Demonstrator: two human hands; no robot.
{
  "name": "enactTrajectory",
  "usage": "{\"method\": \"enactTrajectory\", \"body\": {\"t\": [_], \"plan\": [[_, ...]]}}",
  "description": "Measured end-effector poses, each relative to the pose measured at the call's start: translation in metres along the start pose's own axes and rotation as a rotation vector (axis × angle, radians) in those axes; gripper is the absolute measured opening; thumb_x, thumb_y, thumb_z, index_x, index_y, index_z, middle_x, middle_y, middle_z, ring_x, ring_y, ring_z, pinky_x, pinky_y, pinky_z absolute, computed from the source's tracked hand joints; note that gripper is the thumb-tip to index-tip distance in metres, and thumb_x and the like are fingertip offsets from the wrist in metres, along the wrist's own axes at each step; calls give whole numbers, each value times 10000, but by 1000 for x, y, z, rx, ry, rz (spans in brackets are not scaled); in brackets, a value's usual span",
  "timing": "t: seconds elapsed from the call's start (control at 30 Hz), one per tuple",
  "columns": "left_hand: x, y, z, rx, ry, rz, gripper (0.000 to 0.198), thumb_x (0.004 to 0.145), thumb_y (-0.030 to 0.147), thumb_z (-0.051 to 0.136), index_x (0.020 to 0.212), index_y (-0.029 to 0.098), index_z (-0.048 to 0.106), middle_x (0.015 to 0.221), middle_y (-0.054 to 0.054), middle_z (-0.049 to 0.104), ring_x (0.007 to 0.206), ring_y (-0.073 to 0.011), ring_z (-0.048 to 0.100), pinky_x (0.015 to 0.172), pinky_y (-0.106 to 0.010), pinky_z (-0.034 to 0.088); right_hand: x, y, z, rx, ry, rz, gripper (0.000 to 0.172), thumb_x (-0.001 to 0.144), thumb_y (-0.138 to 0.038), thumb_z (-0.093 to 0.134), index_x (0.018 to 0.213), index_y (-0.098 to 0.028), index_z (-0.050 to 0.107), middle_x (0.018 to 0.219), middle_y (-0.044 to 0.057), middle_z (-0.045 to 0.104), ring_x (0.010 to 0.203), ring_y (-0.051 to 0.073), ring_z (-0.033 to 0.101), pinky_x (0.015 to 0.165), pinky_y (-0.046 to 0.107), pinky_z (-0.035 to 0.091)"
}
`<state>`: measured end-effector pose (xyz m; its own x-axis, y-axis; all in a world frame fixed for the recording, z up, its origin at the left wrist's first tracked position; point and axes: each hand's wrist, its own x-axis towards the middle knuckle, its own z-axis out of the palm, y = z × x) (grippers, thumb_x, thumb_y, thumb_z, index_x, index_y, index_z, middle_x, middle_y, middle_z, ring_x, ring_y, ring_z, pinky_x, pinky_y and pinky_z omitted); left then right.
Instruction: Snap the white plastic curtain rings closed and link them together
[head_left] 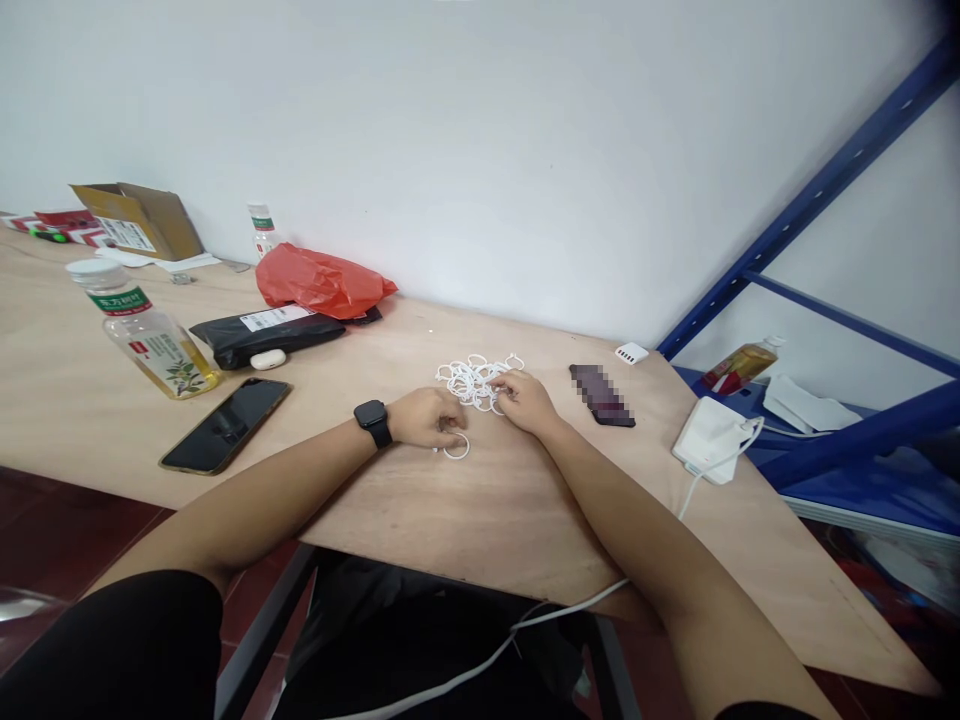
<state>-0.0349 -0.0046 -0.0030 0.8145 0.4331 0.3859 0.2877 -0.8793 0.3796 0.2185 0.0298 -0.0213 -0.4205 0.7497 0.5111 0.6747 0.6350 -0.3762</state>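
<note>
A small heap of thin white loops (pixel 471 380) lies near the middle of the wooden table; whether they are separate rings or one tangled cord, I cannot tell. My left hand (pixel 429 416), with a black watch on the wrist, is closed at the near left of the heap. One white loop (pixel 457 457) hangs from its thumb and fingertips, low over the tabletop or touching it. At the heap's right edge, my right hand (pixel 523 402) is curled, thumb and fingers pinching among the white loops. Its fingertips partly cover what they grip.
A phone (pixel 227 425), a tea bottle (pixel 146 335), a white earbud case (pixel 268 359), a black parcel (pixel 262 335) and a red plastic bag (pixel 319 280) lie left. Rightward are another phone (pixel 602 395), a white charger (pixel 712 440) with cable, and a blue shelf frame (pixel 806 210).
</note>
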Motion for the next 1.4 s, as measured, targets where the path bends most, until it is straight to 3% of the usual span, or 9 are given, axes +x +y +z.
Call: {"method": "enactTrajectory", "body": {"t": [0.23, 0.37, 0.5, 0.6, 0.7, 0.8, 1.03, 1.23, 1.4], "plan": [[0, 5, 2, -120, -37, -14, 115, 768, 217, 638, 664, 167, 642, 675, -10, 631, 624, -110, 542, 628, -225, 424, 1, -3, 6, -65, -39, -26, 206, 778, -134, 594, 915, -225, 719, 958, 41, 724, 936, 217, 638, 872, 361, 489], [0, 5, 1, -78, -18, -15, 240, 824, 306, 639, 632, 165, 612, 643, -14, 609, 602, -110, 529, 608, -232, 411, 2, -4, 3, -69, -30, -23, 138, 798, -154, 605, 858, -217, 712, 915, 42, 723, 901, 214, 637, 840, 352, 486], [1, 2, 0, 42, 68, -38, 239, 891, 376, 601, 787, 168, 653, 716, -26, 648, 661, -131, 577, 688, -260, 447, 2, -10, 0, -14, 71, 5, 112, 807, -165, 597, 810, -208, 700, 844, 45, 709, 837, 206, 632, 792, 340, 485], [2, 1, -2, 93, 203, -20, 211, 903, 342, 587, 1006, 173, 658, 916, -71, 685, 856, -178, 631, 810, -306, 491, 1, -22, 1, 107, 174, 108, 106, 815, -213, 591, 811, -208, 696, 782, 32, 697, 742, 185, 626, 709, 312, 488], [2, 5, -4, 113, 336, 19, 284, 900, 338, 607, 1135, 182, 631, 1126, -122, 623, 1046, -215, 607, 908, -349, 506, -2, -38, 6, 277, 181, 217, 126, 809, -263, 593, 876, -213, 687, 728, 3, 683, 628, 153, 600, 617, 275, 480], [2, 8, -5, 168, 378, 44, 279, 907, 334, 613, 1149, 197, 637, 1222, -134, 556, 1011, -200, 610, 874, -333, 529, -4, -52, 11, 372, 166, 264, 156, 783, -254, 591, 916, -212, 660, 652, -30, 636, 550, 126, 555, 565, 251, 455], [2, 7, -6, 282, 424, 42, 207, 955, 315, 544, 1050, 194, 683, 1158, -120, 597, 858, -160, 618, 787, -319, 527, -4, -59, 16, 549, 115, 300, 249, 750, -241, 561, 991, -206, 618, 577, -72, 546, 491, 102, 490, 511, 224, 391], [5, 9, -4, 272, 506, 182, 211, 892, 269, 627, 1085, 190, 659, 1026, -97, 648, 914, -179, 635, 774, -308, 527, -2, -64, 17, 767, 97, 448, 135, 696, -256, 581, 820, -203, 576, 551, -68, 559, 478, 97, 508, 498, 207, 376], [5, 9, -3, 282, 501, 196, 209, 879, 303, 638, 1057, 195, 659, 952, -78, 688, 864, -172, 656, 740, -304, 518, 0, -71, 19, 863, 96, 555, 191, 691, -306, 592, 852, -221, 533, 548, -67, 586, 422, 96, 482, 425, 192, 324]]}}
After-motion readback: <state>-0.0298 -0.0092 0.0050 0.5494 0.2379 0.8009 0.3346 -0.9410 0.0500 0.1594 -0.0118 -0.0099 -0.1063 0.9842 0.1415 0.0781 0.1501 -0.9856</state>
